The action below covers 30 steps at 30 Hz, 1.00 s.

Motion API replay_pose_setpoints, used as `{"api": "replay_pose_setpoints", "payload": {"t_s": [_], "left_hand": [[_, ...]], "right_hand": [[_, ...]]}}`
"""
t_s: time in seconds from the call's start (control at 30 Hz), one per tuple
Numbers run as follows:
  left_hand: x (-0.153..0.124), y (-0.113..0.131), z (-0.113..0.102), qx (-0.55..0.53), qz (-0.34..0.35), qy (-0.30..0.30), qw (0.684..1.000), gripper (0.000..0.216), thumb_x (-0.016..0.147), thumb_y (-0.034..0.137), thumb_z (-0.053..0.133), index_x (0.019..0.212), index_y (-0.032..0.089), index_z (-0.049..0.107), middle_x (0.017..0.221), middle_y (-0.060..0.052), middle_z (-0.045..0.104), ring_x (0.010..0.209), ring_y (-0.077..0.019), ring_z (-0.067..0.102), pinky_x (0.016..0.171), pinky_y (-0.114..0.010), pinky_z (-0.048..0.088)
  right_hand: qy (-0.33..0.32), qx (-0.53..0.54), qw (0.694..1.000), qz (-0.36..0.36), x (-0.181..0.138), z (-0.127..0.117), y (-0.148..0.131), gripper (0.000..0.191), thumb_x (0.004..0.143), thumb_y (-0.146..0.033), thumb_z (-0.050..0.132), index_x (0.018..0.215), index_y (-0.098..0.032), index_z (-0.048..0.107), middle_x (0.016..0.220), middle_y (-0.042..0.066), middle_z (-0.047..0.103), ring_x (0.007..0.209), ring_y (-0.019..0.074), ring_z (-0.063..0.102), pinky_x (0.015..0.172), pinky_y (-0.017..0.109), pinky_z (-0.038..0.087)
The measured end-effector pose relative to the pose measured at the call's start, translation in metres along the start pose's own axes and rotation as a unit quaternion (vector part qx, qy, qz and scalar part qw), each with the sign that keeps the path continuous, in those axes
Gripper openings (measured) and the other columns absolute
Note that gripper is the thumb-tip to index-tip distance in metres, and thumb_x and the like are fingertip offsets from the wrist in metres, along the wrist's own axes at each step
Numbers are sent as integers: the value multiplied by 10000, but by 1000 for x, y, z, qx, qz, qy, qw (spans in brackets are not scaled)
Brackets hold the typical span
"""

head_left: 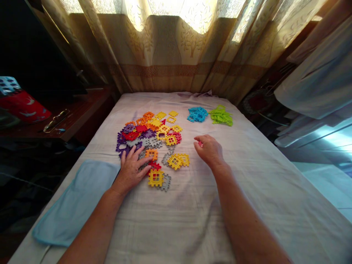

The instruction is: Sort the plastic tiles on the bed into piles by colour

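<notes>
A mixed heap of plastic waffle-block tiles [154, 135] in purple, red, orange, yellow and grey lies on a pale bed sheet [192, 205]. My left hand [132, 168] rests flat on the near edge of the heap, fingers spread over grey and purple tiles, next to a yellow tile [155, 177]. My right hand [209, 149] hovers to the right of the heap, its fingers curled round a small pinkish-red piece [200, 144]. Farther back sit a separate blue pile [197, 114] and a green pile [221, 116].
A light blue cloth pad [74, 201] lies at the bed's left edge. A dark wooden side table [55, 121] with a red packet [23, 106] stands at the left. Curtains [176, 51] hang behind the bed; bedding [316, 84] is at the right.
</notes>
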State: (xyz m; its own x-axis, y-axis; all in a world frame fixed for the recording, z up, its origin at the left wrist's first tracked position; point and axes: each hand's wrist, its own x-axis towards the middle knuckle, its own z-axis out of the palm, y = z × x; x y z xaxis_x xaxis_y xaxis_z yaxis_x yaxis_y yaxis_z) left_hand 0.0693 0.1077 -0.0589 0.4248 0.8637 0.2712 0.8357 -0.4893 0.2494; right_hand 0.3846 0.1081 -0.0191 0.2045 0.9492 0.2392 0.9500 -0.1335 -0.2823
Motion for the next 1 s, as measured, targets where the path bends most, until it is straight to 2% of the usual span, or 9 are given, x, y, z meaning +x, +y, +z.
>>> {"api": "replay_pose_setpoints", "payload": {"t_s": [0.2, 0.37, 0.47, 0.63, 0.77, 0.9, 1.0], "left_hand": [[0, 11, 0, 30, 20, 57, 998, 190, 896, 293, 562, 984, 287, 729, 1345, -60, 635, 1367, -337, 452, 1142, -677, 203], [-2, 17, 4, 48, -18, 102, 993, 150, 900, 312, 573, 950, 235, 693, 1326, -92, 645, 1354, -347, 466, 1140, -671, 214], [-2, 19, 6, 60, -33, 128, 989, 164, 901, 354, 589, 887, 214, 674, 1310, -109, 651, 1346, -364, 470, 1134, -673, 216], [-1, 21, 9, 53, -37, 125, 990, 191, 906, 352, 595, 779, 216, 636, 1246, -82, 689, 1334, -363, 483, 1134, -675, 204], [0, 20, 11, 30, -42, 132, 990, 214, 925, 371, 562, 791, 218, 631, 1235, -83, 694, 1322, -349, 497, 1143, -660, 200], [0, 19, 11, -3, -50, 155, 987, 296, 955, 459, 480, 991, 221, 652, 1275, -104, 672, 1325, -329, 497, 1156, -622, 209], [-1, 19, 10, -27, -22, 143, 989, 440, 958, 531, 428, 1207, 214, 603, 1338, -117, 632, 1358, -316, 464, 1175, -603, 177]], "right_hand": [[-49, 50, 991, -112, -18, 8, -50, 237, 915, -242, 538, 1019, -239, 751, 1060, 70, 720, 1007, 217, 629, 830, 304, 466], [-80, 63, 973, -206, -38, 19, -81, 247, 954, -323, 530, 908, -244, 760, 991, 62, 710, 949, 197, 601, 828, 300, 445], [-86, 58, 967, -234, -48, 27, -92, 277, 956, -359, 531, 879, -234, 766, 1002, 67, 694, 952, 205, 575, 859, 326, 433], [-88, 68, 967, -228, -55, 38, -97, 216, 907, -367, 609, 869, -216, 760, 1053, 75, 687, 987, 233, 564, 881, 364, 425], [-89, 138, 970, -181, -55, 42, -100, 112, 843, -304, 685, 818, -202, 725, 1006, 67, 694, 981, 215, 581, 895, 344, 423], [-93, 199, 968, -125, -48, 37, -97, 63, 810, -271, 690, 815, -208, 686, 903, 37, 700, 903, 194, 606, 817, 310, 433], [-76, 229, 967, -79, -34, 27, -82, 59, 819, -280, 654, 808, -223, 665, 837, 7, 698, 762, 158, 611, 701, 270, 423]]}}
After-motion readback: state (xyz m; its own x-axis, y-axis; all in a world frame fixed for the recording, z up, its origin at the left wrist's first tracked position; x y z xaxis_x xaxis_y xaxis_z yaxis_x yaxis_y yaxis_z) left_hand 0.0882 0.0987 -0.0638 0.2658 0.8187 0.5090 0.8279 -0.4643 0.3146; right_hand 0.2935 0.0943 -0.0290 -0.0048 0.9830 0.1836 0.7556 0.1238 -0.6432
